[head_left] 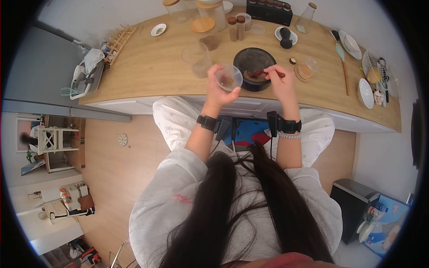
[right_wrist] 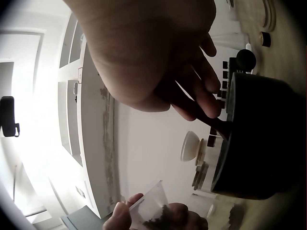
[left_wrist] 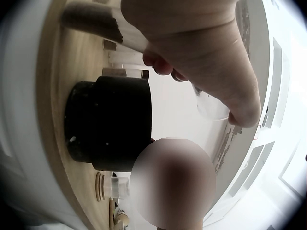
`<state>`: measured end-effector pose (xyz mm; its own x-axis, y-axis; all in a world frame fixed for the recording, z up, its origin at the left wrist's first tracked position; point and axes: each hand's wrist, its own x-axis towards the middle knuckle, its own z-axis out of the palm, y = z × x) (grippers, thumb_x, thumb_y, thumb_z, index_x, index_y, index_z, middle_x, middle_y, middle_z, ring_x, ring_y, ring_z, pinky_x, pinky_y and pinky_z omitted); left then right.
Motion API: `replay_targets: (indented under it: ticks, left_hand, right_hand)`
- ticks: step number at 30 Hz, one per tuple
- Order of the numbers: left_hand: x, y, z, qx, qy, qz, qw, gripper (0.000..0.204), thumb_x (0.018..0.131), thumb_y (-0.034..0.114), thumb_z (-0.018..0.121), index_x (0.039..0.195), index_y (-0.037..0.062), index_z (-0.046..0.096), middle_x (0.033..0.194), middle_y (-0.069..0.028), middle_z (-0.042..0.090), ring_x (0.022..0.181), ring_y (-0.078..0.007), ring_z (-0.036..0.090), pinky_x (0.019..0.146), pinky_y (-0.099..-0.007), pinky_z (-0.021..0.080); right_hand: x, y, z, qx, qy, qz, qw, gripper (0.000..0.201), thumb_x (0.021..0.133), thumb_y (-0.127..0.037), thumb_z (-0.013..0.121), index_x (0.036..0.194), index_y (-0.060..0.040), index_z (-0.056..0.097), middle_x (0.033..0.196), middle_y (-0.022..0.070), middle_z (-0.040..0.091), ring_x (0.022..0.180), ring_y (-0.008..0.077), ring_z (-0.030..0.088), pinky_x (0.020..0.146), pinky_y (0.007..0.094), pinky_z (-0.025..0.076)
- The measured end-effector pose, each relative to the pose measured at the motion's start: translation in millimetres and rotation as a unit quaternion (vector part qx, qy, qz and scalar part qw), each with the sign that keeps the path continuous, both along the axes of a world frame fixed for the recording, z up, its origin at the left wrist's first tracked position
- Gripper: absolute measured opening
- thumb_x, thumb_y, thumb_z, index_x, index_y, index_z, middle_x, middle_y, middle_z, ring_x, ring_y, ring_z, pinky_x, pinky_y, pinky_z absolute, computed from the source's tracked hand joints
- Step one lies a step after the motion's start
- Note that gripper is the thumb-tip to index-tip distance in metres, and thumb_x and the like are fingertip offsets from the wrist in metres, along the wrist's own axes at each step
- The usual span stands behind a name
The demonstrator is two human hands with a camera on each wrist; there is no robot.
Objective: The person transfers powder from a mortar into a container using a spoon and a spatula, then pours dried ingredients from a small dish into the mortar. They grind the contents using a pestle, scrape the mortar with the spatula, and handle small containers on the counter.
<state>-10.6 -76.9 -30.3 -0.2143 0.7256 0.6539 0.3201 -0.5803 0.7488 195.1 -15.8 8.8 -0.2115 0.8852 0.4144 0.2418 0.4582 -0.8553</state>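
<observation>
My left hand [head_left: 216, 93] grips a small clear plastic cup [head_left: 231, 75] with brown bits in its bottom, tilted beside the mortar. Close to its right stands the black stone mortar [head_left: 244, 84], with ground brown matter inside. My right hand [head_left: 284, 88] pinches the handle of a dark red-brown spoon [head_left: 258, 73], whose far end reaches down into the mortar. In the right wrist view the spoon's handle [right_wrist: 217, 125] passes over the mortar's rim [right_wrist: 231, 103]; its bowl is hidden behind the wall. Dark bits [right_wrist: 159, 218] show in the cup there.
Glass jars with wooden lids [head_left: 203, 25] and two spice bottles [head_left: 233, 29] stand behind. A black pestle [head_left: 285, 39] lies on a white dish. Right of the mortar are a small glass [head_left: 310, 65], a spatula [head_left: 345, 71] and a white bowl [head_left: 365, 94]. The counter's front edge is near my wrists.
</observation>
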Motion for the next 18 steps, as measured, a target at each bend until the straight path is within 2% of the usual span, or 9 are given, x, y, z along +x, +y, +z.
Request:
replay_targets:
  ticks: [2,6,9,11,14,18]
  left_hand:
    - [1,0,1,0.0,-0.003,-0.005,1.0,0.077,0.065,0.039,0.075,0.119,0.0063,0.031,0.08,-0.0056,0.05,0.073,-0.0144,0.049,0.065,-0.0268,0.04]
    - [1,0,0,0.008,-0.005,-0.003,1.0,0.077,0.065,0.039,0.075,0.118,0.0062,0.031,0.08,-0.0056,0.05,0.073,-0.0142,0.049,0.064,-0.0267,0.04]
    - [1,-1,2,-0.001,-0.003,-0.008,1.0,0.077,0.065,0.039,0.075,0.118,0.0061,0.031,0.08,-0.0058,0.051,0.073,-0.0143,0.049,0.065,-0.0268,0.04]
    - [2,-2,3,-0.002,-0.002,-0.011,1.0,0.077,0.065,0.038,0.075,0.118,0.006,0.031,0.08,-0.006,0.051,0.073,-0.0145,0.049,0.065,-0.0269,0.04]
    - [2,-2,4,-0.006,-0.003,-0.014,1.0,0.077,0.064,0.038,0.075,0.118,0.006,0.031,0.08,-0.0061,0.051,0.073,-0.0146,0.049,0.065,-0.027,0.04]
    - [2,-2,4,-0.007,-0.008,-0.012,1.0,0.077,0.064,0.039,0.075,0.118,0.0059,0.031,0.08,-0.0061,0.051,0.073,-0.0146,0.049,0.065,-0.0271,0.04]
  right_hand:
    - [1,-5,9,-0.112,0.111,0.001,0.987,0.02,0.086,-0.017,0.059,0.081,0.001,0.065,0.068,0.0048,0.062,0.066,0.0088,0.058,0.059,0.0216,0.042]
    - [-2,-8,15,-0.08,0.166,-0.058,0.981,0.02,0.086,-0.017,0.059,0.079,0.0015,0.064,0.066,0.0035,0.061,0.063,0.0074,0.054,0.056,0.0222,0.04]
    - [3,-7,17,-0.052,0.108,-0.067,0.991,0.019,0.086,-0.016,0.06,0.081,0.0018,0.064,0.065,0.0053,0.06,0.059,0.0106,0.052,0.054,0.0246,0.039]
    - [6,-7,20,0.06,0.008,-0.067,0.996,0.017,0.085,-0.016,0.06,0.082,0.0007,0.064,0.062,0.008,0.057,0.055,0.0158,0.048,0.052,0.0277,0.037]
    - [11,-9,17,0.034,-0.027,-0.019,0.999,0.016,0.085,-0.017,0.06,0.083,-0.0009,0.064,0.061,0.0108,0.054,0.053,0.0196,0.047,0.051,0.03,0.036]
    - [6,-23,33,-0.019,-0.047,-0.015,0.999,0.018,0.085,-0.018,0.06,0.081,-0.0007,0.063,0.059,0.0112,0.052,0.052,0.0192,0.046,0.05,0.0305,0.035]
